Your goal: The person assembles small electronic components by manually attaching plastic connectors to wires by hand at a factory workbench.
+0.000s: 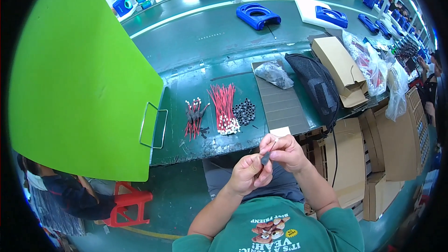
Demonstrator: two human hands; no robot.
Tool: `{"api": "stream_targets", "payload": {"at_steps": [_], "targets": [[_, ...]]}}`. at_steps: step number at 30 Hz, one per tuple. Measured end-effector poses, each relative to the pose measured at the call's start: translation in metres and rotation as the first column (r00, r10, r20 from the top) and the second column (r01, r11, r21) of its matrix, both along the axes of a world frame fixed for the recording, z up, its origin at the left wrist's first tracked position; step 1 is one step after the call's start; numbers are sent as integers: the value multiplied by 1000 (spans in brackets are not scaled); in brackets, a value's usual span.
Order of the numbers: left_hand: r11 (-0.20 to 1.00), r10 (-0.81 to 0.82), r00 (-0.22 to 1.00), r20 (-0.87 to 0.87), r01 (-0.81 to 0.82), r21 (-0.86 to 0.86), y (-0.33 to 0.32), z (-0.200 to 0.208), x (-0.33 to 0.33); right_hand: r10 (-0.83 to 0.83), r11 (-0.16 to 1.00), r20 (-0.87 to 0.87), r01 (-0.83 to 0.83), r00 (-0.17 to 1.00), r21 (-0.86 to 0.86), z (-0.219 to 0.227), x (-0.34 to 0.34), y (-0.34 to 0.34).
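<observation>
In front of my chest, just off the table's near edge, both hands are closed and close together. My left hand (249,173) pinches a small black strip (265,158) that looks like tape or foam. My right hand (288,154) grips a thin wire lead with a white connector (276,140) showing at its top, and its fingertips meet the black strip. On the table lie a bundle of red wire leads (223,102) with white connectors, a pile of small black rings (244,112), and a smaller group of leads with black wrapping (195,115).
A tall green panel (88,79) with a metal handle (154,126) stands at the left. To the right are a cardboard sheet (282,105), a plastic bag (274,74), a black mesh bag (317,84) and open cartons (345,158). Blue housings (258,16) lie farther back.
</observation>
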State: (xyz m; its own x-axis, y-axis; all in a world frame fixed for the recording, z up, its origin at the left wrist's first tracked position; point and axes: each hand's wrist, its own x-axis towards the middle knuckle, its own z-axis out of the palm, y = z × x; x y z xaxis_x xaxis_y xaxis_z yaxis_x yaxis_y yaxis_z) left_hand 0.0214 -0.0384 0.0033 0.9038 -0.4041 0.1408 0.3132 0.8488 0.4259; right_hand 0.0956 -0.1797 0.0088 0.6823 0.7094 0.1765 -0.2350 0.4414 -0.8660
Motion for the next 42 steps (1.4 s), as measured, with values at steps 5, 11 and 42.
{"api": "stream_targets", "payload": {"at_steps": [5,11,42], "targets": [[1000,11,999,-40,-10,10,2,-2,2,-23,1000,-56,23,998,-3,2,2,2],[966,144,980,-134,-110,233,12,2,-3,-117,990,11,117,993,-80,11,-1,4],[725,678,662,-320,-526,445,95,-20,7,-243,813,532,469,811,-344,-61,10,82]]}}
